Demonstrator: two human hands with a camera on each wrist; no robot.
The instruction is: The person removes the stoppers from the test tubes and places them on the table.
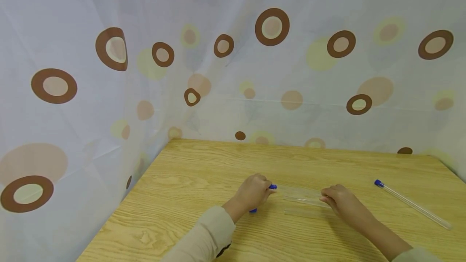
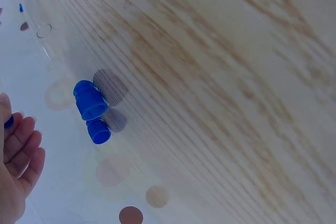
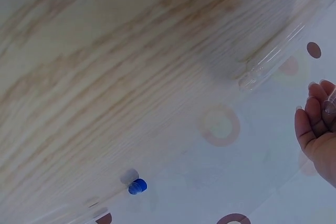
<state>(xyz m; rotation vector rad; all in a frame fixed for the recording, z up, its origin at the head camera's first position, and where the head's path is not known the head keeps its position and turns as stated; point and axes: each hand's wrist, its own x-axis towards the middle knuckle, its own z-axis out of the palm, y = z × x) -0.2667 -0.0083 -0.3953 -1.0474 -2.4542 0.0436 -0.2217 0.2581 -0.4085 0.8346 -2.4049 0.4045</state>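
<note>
My left hand (image 1: 254,190) pinches a small blue cap (image 1: 273,186) between thumb and fingers; the cap also shows at the edge of the left wrist view. Facing it, my right hand (image 1: 341,200) grips a clear tube (image 1: 305,201) near its right end, with the tube's other end pointing toward the blue cap. Cap and tube appear apart. Under the held tube, another clear tube (image 1: 303,212) lies on the table. Two loose blue caps, one larger (image 2: 90,100) and one smaller (image 2: 98,131), lie beside each other near my left hand.
On the right side of the wooden table (image 1: 189,173) lies a clear tube (image 1: 415,206) with a blue cap on its far end. A spotted curtain (image 1: 233,72) hangs behind and to the left of the table.
</note>
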